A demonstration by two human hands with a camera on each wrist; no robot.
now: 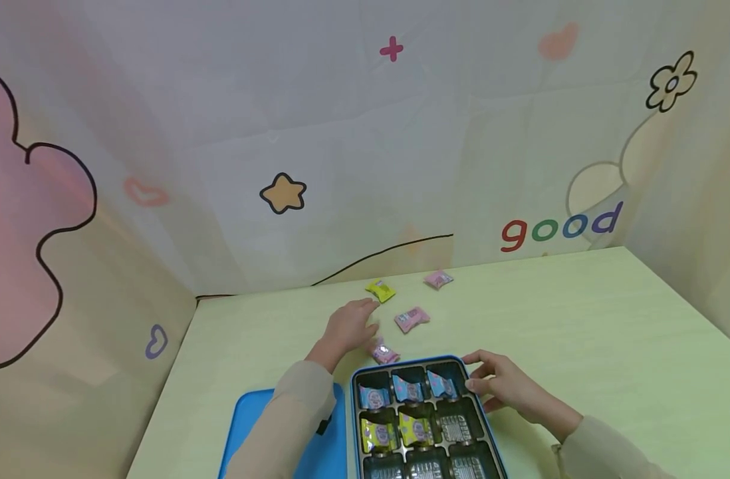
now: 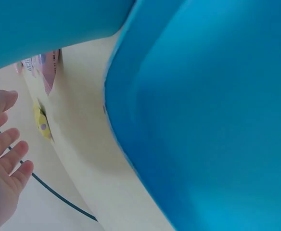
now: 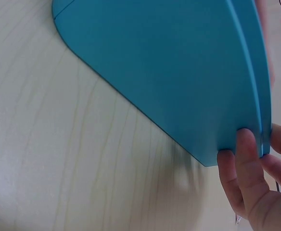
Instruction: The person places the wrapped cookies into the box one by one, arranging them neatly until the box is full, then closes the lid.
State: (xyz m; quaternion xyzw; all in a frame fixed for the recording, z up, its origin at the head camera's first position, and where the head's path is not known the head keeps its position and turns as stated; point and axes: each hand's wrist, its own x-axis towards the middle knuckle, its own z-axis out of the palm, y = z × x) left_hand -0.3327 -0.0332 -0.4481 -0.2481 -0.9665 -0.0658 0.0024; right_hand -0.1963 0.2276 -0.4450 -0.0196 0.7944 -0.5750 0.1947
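Note:
My left hand (image 1: 348, 326) reaches over the table with its fingers extended and holds nothing. Just beyond its fingertips lies a yellow wrapped candy (image 1: 380, 291), seen also in the left wrist view. A pink wrapped candy (image 1: 383, 351) lies below that hand, close to the box. My right hand (image 1: 501, 384) grips the far right corner of the blue box (image 1: 489, 439), thumb at the rim and fingers against the outer wall (image 3: 179, 72). Inside the box's dark divided tray, blue candies (image 1: 407, 388) fill the back row. Two yellow candies (image 1: 415, 430) sit in the middle row.
Two more pink candies, one nearer (image 1: 411, 320) and one farther back (image 1: 439, 279), lie on the pale table (image 1: 580, 332). A blue lid (image 1: 251, 412) lies left of the box, partly under my left sleeve. A printed cloth (image 1: 353, 133) hangs behind the table.

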